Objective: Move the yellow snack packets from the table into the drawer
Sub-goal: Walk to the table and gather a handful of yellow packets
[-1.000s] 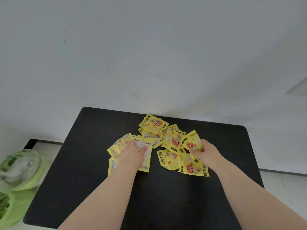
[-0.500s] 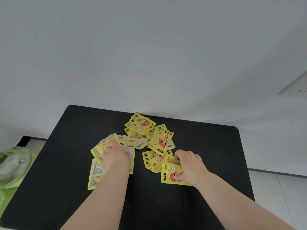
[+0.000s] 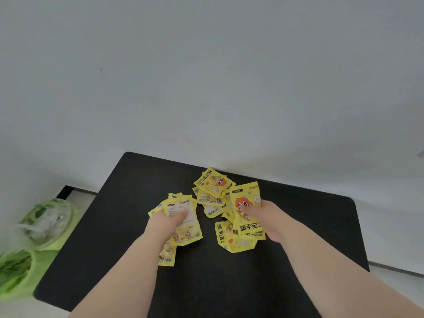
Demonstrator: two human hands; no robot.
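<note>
Head view: both forearms reach in over the near edge of the black table [image 3: 206, 283]; closest to that edge, some of the yellow packets [image 3: 167, 257] lie flat just under the left wrist, and a crumpled few lie below the right hand's load; half a second ago both hands lay palm-down on the scattered packets, and now each has gathered a small stack and raised it off the surface; the left hand [image 3: 166, 223] pinches a white-backed bundle [image 3: 183, 228], thumb [image 3: 181, 216] on top, the other fingers hidden beneath; the right hand [image 3: 269, 222] grips a printed stack [image 3: 250, 228] reading "HAND WARMER", its thumb pressed on a cartoon face, its fingers behind and out of sight; further on, toward the middle of the far edge, a loose heap [image 3: 213, 187] lies apart from either hand; off the table's left edge sit green plastic bags [image 3: 46, 221]; beyond everything, a plain wall [image 3: 206, 65]. Gathering seems to be giving way to carrying; the drawer is not in view, so nothing can be counted as stowed, and the leftover packets suggest another trip.
</note>
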